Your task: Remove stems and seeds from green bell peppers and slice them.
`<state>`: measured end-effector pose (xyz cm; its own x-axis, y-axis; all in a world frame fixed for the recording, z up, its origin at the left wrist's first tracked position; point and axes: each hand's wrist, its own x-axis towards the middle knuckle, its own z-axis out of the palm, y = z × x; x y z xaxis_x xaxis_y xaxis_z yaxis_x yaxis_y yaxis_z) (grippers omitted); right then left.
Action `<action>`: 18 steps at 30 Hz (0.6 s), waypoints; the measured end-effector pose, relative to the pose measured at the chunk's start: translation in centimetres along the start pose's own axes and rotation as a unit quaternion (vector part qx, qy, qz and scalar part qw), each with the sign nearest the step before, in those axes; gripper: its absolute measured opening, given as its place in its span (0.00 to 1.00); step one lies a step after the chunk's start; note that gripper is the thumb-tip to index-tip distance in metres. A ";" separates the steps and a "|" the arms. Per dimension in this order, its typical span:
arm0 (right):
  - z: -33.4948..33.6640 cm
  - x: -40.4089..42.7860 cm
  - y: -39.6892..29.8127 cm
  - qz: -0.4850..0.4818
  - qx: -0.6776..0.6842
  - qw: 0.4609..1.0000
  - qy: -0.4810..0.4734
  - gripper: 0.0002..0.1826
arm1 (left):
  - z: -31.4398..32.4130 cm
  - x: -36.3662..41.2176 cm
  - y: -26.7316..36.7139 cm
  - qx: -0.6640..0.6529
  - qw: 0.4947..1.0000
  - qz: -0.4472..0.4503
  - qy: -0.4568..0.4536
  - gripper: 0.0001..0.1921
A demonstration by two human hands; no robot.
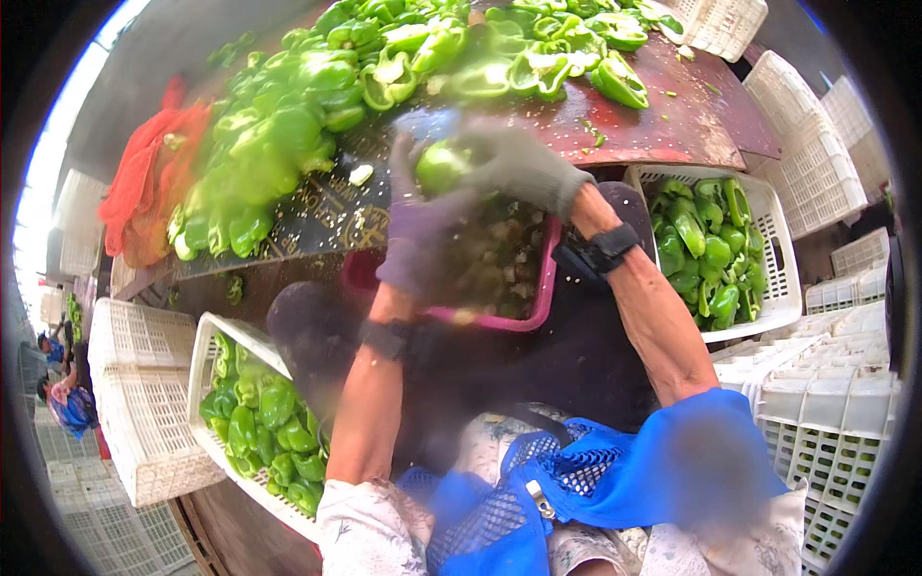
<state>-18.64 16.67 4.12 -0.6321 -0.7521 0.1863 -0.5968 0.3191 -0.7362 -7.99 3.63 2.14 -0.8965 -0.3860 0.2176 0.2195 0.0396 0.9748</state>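
Note:
Both my hands are gloved and meet above a pink basin (536,313) between my knees. My left hand (418,223), in a purplish glove, cups a green bell pepper (438,169) from below. From the right, my right hand (522,162), in a grey glove, closes over the same pepper; its fingertips are blurred, and I cannot tell whether they hold anything else. Pepper cores and scraps (497,266) lie dim inside the basin. Just past the hands, halved green peppers (392,78) and a heap of peppers (277,137) cover much of the work table (691,108).
At my right stands a white plastic crate (781,288) of cut peppers; another crate of peppers (205,374) is at my left. A red mesh bag (151,173) lies on the table's left side. Stacked crates (144,403) flank me, and people (68,403) sit far left.

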 end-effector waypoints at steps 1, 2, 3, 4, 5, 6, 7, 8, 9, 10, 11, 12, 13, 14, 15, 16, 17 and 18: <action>0.2 -1.1 -0.5 -0.023 0.063 0.998 0.016 0.26 | 0.0 -1.0 1.2 -0.179 0.981 -0.067 -0.012 0.29; 0.9 -1.7 -0.5 -0.031 0.155 0.987 0.016 0.25 | 0.0 -1.8 2.5 -0.350 0.927 -0.136 -0.002 0.27; 1.4 -2.0 -1.5 -0.032 0.159 0.987 0.005 0.25 | -0.8 -2.2 2.8 -0.349 0.927 -0.137 0.010 0.27; 1.7 -2.3 -2.6 -0.071 0.122 0.990 0.009 0.24 | -1.6 -2.4 3.0 -0.409 0.894 -0.174 -0.045 0.26; 2.1 -2.7 -3.5 -0.111 0.085 0.990 0.013 0.24 | -2.4 -2.8 3.2 -0.467 0.854 -0.208 -0.100 0.24; 2.7 -3.1 -4.0 -0.117 0.097 0.988 0.032 0.23 | -3.0 -3.2 4.3 -0.476 0.843 -0.226 -0.112 0.17; 3.7 -3.3 -4.1 -0.119 0.101 0.987 0.025 0.23 | -3.4 -3.7 4.1 -0.476 0.844 -0.225 -0.104 0.17; 4.8 -3.3 -3.8 -0.176 0.051 0.980 0.080 0.23 | -3.6 -4.0 3.6 -0.483 0.850 -0.190 -0.096 0.17; 5.6 -3.3 -4.2 -0.231 -0.002 0.963 0.136 0.24 | -3.8 -4.1 3.2 -0.489 0.854 -0.153 -0.091 0.17; 6.3 -3.7 -4.8 -0.271 -0.038 0.946 0.174 0.21 | -3.9 -4.6 3.6 -0.579 0.786 -0.188 -0.108 0.17; 7.1 -3.7 -4.9 -0.272 -0.036 0.946 0.171 0.21 | -4.2 -4.5 2.6 -0.579 0.786 -0.187 -0.104 0.17; 7.7 -3.8 -4.9 -0.263 -0.069 0.942 0.198 0.19 | -4.1 -4.2 1.7 -0.582 0.786 -0.200 -0.059 0.17; 8.3 -3.9 -4.7 -0.253 -0.103 0.935 0.225 0.17 | -4.0 -4.0 0.9 -0.582 0.785 -0.213 -0.015 0.18; 8.8 -4.0 -4.6 -0.252 -0.104 0.936 0.224 0.17 | -4.1 -4.1 0.1 -0.558 0.803 -0.207 -0.019 0.19; 9.2 -3.9 -4.4 -0.231 -0.091 0.939 0.238 0.14 | -3.8 -4.1 -0.3 -0.559 0.802 -0.208 -0.019 0.19; 9.5 -3.9 -4.2 -0.209 -0.077 0.942 0.252 0.12 | -3.5 -4.0 -0.7 -0.546 0.812 -0.206 0.026 0.19; 9.7 -3.8 -3.9 -0.207 -0.079 0.942 0.252 0.12 | -3.2 -3.9 -1.0 -0.531 0.820 -0.203 0.071 0.19; 9.9 -3.8 -3.8 -0.191 -0.044 0.946 0.260 0.12 | -3.2 -3.9 -1.5 -0.531 0.819 -0.206 0.071 0.19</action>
<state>-9.05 12.60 -0.26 -0.5059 -0.4447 0.7391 -0.8550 0.1448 -0.4981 -3.63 2.15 -0.30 -0.9411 -0.2717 -0.2010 0.1887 -0.9158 0.3545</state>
